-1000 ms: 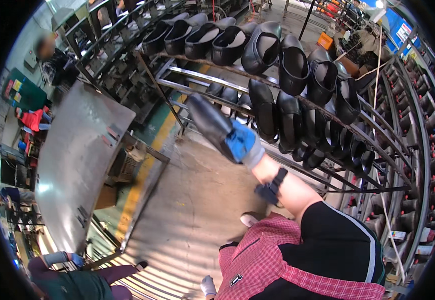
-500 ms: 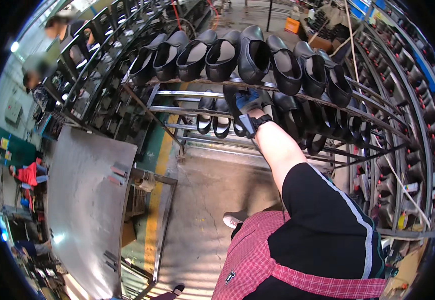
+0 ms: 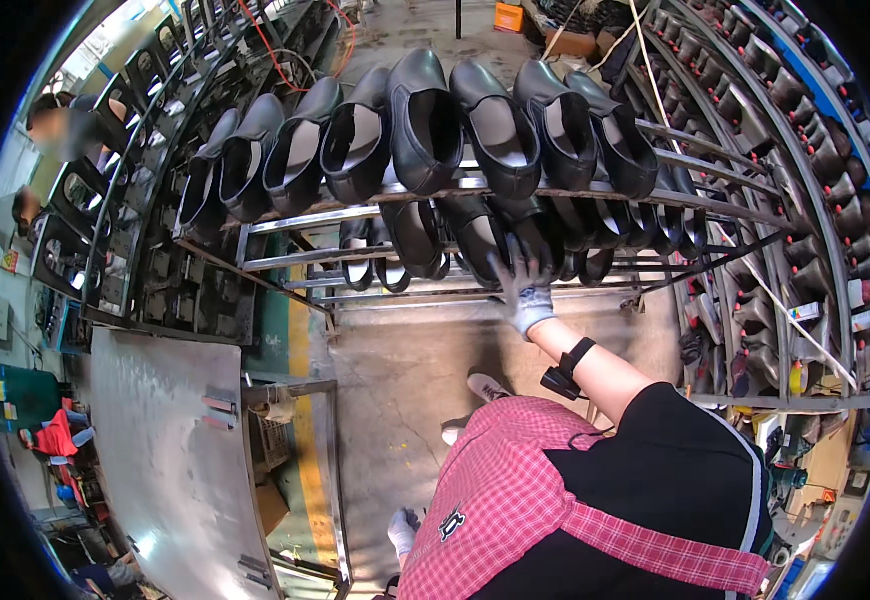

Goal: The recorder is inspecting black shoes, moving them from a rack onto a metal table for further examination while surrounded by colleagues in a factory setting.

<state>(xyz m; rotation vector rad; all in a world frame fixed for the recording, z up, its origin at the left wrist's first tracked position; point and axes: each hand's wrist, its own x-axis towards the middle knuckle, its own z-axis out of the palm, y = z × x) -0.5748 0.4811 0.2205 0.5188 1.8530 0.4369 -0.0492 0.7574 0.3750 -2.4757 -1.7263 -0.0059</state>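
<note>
Drawn back from the black shoe it grasped half a second ago, the right hand point(image 3: 526, 298) now lies just below the second row of the metal rack point(image 3: 315, 219), while the left hand point(image 3: 403, 530) has come into view at 6 o'clock. Along that row, from 12 to 2 o'clock, sit black slip-on shoes point(image 3: 475, 235), low-cut and smooth, heels toward the person; the leftmost stands at 11 o'clock from the right hand. The upper shoes point(image 3: 422, 125) show glossy toes pointing to 12 o'clock and, in several, pale grey insoles.

The right hand's grip is spread wide in its pale grey glove and pinches nothing; its fingertips overlap the shoe heels, though contact is hard to judge from above. I cannot tell how the left grip stands.

A dark emblem point(image 3: 450, 522) marks the pink checked apron point(image 3: 515, 450). At 3 o'clock, a small white box point(image 3: 803, 312) carries coloured print too small to read.
</note>
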